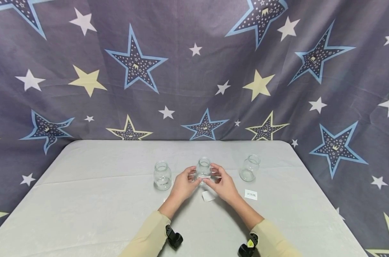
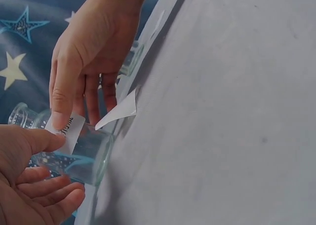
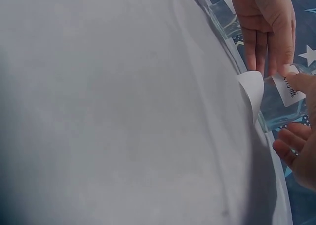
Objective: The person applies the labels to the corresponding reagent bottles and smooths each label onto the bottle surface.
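A clear glass jar [image 1: 203,163] stands upright on the table between both hands. My left hand [image 1: 184,184] curves round its left side and my right hand [image 1: 225,184] round its right side. Both thumbs press a white label [image 2: 74,131] with dark printed characters against the front of the jar. In the right wrist view the same label [image 3: 289,89] lies on the glass under the thumbs. A curled piece of white paper [image 1: 208,196] lies just in front of the jar, near the right hand.
To the left stands another glass jar [image 1: 162,175] with a printed label on its front. A third glass jar [image 1: 249,167] stands to the right, with a printed white label [image 1: 250,194] on the table before it. A star-patterned curtain [image 1: 178,71] hangs behind the table [image 1: 95,207].
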The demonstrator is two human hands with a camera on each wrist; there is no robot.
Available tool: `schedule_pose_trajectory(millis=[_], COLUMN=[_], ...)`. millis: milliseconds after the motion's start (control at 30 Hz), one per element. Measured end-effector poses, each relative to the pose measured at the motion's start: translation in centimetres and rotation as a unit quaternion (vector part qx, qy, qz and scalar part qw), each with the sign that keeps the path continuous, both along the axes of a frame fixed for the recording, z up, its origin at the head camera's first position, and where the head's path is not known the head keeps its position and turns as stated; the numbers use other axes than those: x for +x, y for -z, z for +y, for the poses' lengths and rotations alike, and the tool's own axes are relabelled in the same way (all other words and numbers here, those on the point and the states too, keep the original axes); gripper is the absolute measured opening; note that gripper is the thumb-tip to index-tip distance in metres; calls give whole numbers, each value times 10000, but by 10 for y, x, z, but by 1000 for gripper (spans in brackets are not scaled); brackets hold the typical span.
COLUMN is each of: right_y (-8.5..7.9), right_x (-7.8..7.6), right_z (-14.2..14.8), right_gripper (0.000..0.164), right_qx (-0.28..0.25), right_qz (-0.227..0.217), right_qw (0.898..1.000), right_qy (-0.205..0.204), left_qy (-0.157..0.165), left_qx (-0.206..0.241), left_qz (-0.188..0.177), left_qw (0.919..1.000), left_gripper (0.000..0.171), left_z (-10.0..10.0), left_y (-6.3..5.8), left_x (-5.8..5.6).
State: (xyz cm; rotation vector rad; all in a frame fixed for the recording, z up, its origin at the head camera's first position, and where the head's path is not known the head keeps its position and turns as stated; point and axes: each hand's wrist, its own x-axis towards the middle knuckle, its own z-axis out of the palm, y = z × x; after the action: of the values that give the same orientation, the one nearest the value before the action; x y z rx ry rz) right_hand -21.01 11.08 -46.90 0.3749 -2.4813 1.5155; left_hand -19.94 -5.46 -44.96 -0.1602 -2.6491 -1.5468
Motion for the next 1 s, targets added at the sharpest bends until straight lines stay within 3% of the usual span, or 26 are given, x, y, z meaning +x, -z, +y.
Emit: schedule_pose_trajectory(millis=[267, 500, 767, 1000], right_y=[3, 5, -21, 11], right_x=[-2, -5, 12, -5], right_z=[3, 12, 8, 11], right_gripper=[54, 45, 42, 48], right_qx=[-62, -502, -681, -749], right_qz=[-39, -435, -578, -469], right_qw=[10000, 9973, 9949, 9955], right_qy=[-27, -321, -465, -328], left_qy=[22, -25, -10, -66], left_qx=[-12, 4, -16, -70], left_qz=[14, -83, -161, -220], left_qw=[10000, 10000, 9999, 9997], left_gripper=[49, 48, 49, 48], left_z=[1, 2, 2, 3], left_y=[3, 2, 3, 2], left_x=[-1, -1, -1, 0])
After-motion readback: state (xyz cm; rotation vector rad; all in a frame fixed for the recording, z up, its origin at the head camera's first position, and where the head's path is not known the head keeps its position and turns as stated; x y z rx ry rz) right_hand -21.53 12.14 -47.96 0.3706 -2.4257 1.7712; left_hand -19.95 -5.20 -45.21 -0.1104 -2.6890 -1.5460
